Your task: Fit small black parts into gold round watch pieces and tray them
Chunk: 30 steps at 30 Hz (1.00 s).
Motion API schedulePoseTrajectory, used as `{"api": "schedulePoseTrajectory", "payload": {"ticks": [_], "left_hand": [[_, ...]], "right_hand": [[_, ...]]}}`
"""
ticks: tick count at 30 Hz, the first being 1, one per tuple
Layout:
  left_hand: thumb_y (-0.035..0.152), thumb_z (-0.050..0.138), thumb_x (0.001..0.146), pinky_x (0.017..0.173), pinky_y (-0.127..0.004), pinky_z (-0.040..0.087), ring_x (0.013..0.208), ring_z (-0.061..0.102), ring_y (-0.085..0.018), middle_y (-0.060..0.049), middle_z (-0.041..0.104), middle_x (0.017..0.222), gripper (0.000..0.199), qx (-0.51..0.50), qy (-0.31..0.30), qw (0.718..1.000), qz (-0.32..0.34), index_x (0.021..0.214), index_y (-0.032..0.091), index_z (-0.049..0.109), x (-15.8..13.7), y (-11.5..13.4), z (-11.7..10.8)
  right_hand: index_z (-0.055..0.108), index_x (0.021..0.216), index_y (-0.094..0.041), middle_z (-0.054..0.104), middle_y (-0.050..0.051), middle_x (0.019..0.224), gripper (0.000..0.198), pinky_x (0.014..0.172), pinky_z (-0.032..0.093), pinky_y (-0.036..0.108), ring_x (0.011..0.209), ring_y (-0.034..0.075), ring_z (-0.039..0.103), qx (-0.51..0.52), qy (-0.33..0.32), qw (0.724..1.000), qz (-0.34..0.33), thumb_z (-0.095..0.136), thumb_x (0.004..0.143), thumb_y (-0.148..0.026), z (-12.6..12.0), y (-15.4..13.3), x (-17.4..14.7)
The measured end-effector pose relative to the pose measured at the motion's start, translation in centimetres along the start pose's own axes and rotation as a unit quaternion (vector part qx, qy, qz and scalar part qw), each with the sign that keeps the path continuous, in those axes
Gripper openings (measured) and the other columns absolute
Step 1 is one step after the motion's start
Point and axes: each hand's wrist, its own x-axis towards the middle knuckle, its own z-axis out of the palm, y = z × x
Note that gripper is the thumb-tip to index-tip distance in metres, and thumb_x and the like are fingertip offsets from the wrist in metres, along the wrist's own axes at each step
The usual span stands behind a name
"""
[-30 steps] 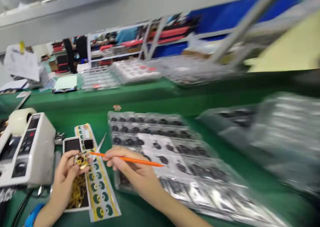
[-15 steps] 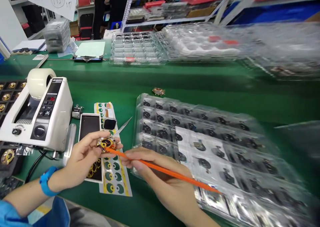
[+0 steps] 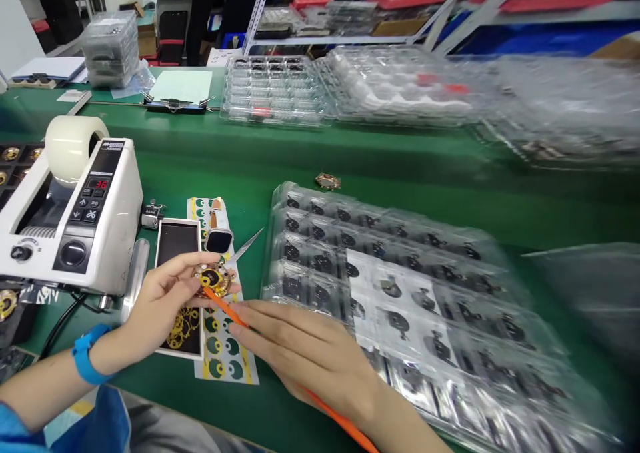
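My left hand (image 3: 167, 300), a blue band on its wrist, grips a round gold watch case (image 3: 223, 278) by its edge. Inside the case a black and yellow face shows. Between the fingers of my right hand (image 3: 320, 353) is a long, slim orange tool (image 3: 225, 308), its tip at the lower left of the case. Whether the tool has one prong or two I cannot tell. Beneath the hands lie a white-rimmed box (image 3: 203, 330) with yellow ring-shaped pieces (image 3: 185, 328) and a sheet of green and yellow stickers (image 3: 239, 366).
At left stands a tape dispenser (image 3: 113, 220). A smartwatch (image 3: 219, 240) and a pointed metal blade (image 3: 247, 245) lie beyond my hands. To the right is a clear tray (image 3: 275, 240) of dark round parts; another gold case (image 3: 328, 181) sits behind it. Clear trays (image 3: 275, 93) line the back ledge.
My right hand has turned palm-down over the orange tool, whose rear end now points more steeply toward me. The watch case has tilted, showing more of its face. The view has shifted slightly.
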Motion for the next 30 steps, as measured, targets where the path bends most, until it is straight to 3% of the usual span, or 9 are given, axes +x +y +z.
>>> {"api": "schedulePoseTrajectory", "payload": {"ticks": [6, 10, 14, 23, 26, 30], "left_hand": [[0.014, 0.073, 0.073, 0.070, -0.020, 0.058, 0.083, 0.074, -0.018, -0.004, 0.077, 0.087, 0.028, -0.004, 0.025, 0.999, -0.042, 0.101, 0.016, 0.068, 0.9, 0.1, 0.3], [0.009, 0.070, 0.067, 0.064, -0.020, 0.059, 0.069, 0.074, -0.015, -0.002, 0.076, 0.082, 0.034, 0.031, 0.029, 0.996, -0.072, 0.101, 0.014, 0.068, 1.1, 0.2, 0.3], [0.005, 0.065, 0.063, 0.061, -0.019, 0.059, 0.073, 0.074, -0.017, 0.001, 0.075, 0.080, 0.037, 0.057, 0.009, 0.996, -0.074, 0.097, 0.016, 0.072, 0.8, -0.2, 0.4], [0.009, 0.060, 0.069, 0.067, -0.025, 0.060, 0.075, 0.074, -0.018, 0.000, 0.075, 0.078, 0.043, 0.126, -0.044, 0.985, -0.108, 0.110, 0.017, 0.071, 0.5, -0.4, 0.2], [0.009, 0.060, 0.071, 0.067, -0.024, 0.060, 0.079, 0.074, -0.020, -0.001, 0.075, 0.080, 0.041, 0.126, -0.059, 0.982, -0.129, 0.110, 0.016, 0.070, 0.4, -0.4, 0.2], [0.007, 0.060, 0.069, 0.065, -0.022, 0.059, 0.079, 0.075, -0.021, -0.001, 0.075, 0.077, 0.039, 0.123, -0.079, 0.976, -0.159, 0.106, 0.015, 0.070, 0.4, 0.1, 0.4]], "right_hand": [[0.063, 0.107, -0.010, 0.075, 0.010, 0.101, 0.032, 0.076, 0.060, 0.032, 0.099, 0.021, 0.069, -0.021, -0.026, 0.999, -0.015, 0.032, 0.100, -0.008, 0.0, -0.2, -0.1], [0.061, 0.104, -0.014, 0.072, 0.008, 0.085, 0.018, 0.070, 0.058, 0.028, 0.082, 0.017, 0.068, 0.076, 0.019, 0.994, 0.076, 0.045, 0.098, -0.011, -1.1, -0.3, 0.5], [0.062, 0.099, -0.022, 0.065, 0.003, 0.076, 0.017, 0.059, 0.052, 0.025, 0.068, 0.014, 0.062, 0.146, 0.079, 0.966, 0.197, 0.047, 0.097, -0.014, -1.8, 0.0, 1.1], [0.065, 0.098, -0.023, 0.064, 0.003, 0.077, 0.016, 0.060, 0.049, 0.026, 0.069, 0.015, 0.061, 0.189, 0.038, 0.954, 0.231, 0.049, 0.098, -0.020, -1.8, 0.2, 0.8], [0.067, 0.094, -0.023, 0.065, 0.003, 0.076, 0.019, 0.058, 0.048, 0.026, 0.066, 0.015, 0.061, 0.229, 0.039, 0.933, 0.274, 0.049, 0.099, -0.026, -1.7, 0.4, 0.7], [0.070, 0.085, -0.023, 0.066, 0.003, 0.073, 0.027, 0.056, 0.048, 0.025, 0.063, 0.014, 0.061, 0.327, 0.046, 0.882, 0.337, 0.053, 0.096, -0.040, -1.4, 1.1, 0.7]]}}
